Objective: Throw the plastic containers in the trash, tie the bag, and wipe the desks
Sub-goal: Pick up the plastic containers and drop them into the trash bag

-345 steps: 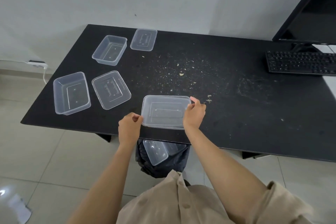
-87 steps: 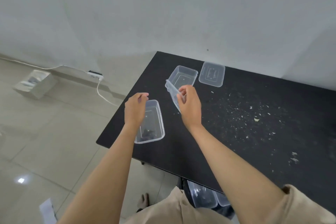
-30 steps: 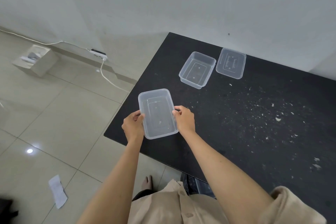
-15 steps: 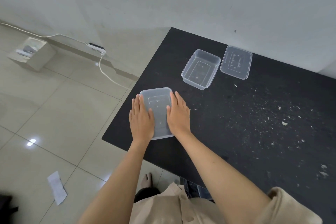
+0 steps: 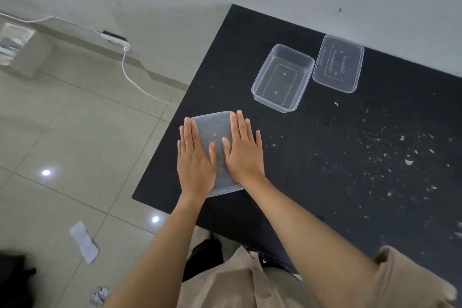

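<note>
Pressing lidded container (image 5: 214,130) flat, left hand (image 5: 195,160), right hand (image 5: 243,155), black desk (image 5: 325,170)

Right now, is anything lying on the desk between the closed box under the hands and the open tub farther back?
No. In the head view, only bare black desk separates the lidded container from the open container.

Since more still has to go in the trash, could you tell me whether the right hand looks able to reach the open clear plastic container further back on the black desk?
Probably yes: the right hand lies flat on the lidded clear plastic container, and only bare black desk separates it from the open clear plastic container.
</note>
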